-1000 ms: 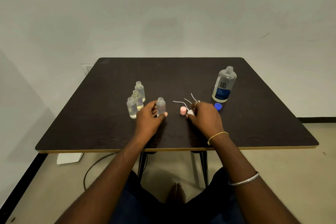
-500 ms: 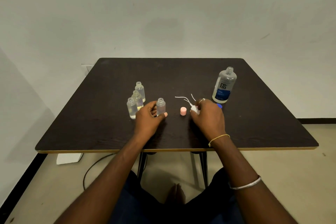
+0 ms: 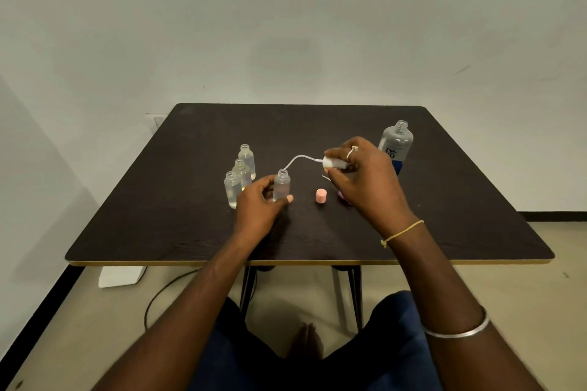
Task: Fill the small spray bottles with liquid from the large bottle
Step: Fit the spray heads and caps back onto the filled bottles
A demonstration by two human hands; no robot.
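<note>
My left hand (image 3: 259, 205) grips a small clear spray bottle (image 3: 281, 184) that stands uncapped on the dark table (image 3: 178, 200). My right hand (image 3: 365, 181) is raised above the table and pinches a white spray pump head (image 3: 333, 163). Its thin white dip tube (image 3: 300, 159) curves left, with the tip close above the held bottle's mouth. Three more small clear bottles (image 3: 241, 173) stand uncapped in a row just left of my left hand. The large clear bottle (image 3: 397, 144) with a blue label stands open behind my right hand.
A pink cap (image 3: 321, 195) stands on the table between my hands. A small purple piece (image 3: 341, 195) shows under my right hand. On the floor at left lie a white box (image 3: 122, 276) and a dark cable (image 3: 158, 295). My knees are under the table's front edge.
My right hand lifted the white pump head off the table and brought it up and left, so its tube now points at the held bottle. My left hand stayed on the bottle.
</note>
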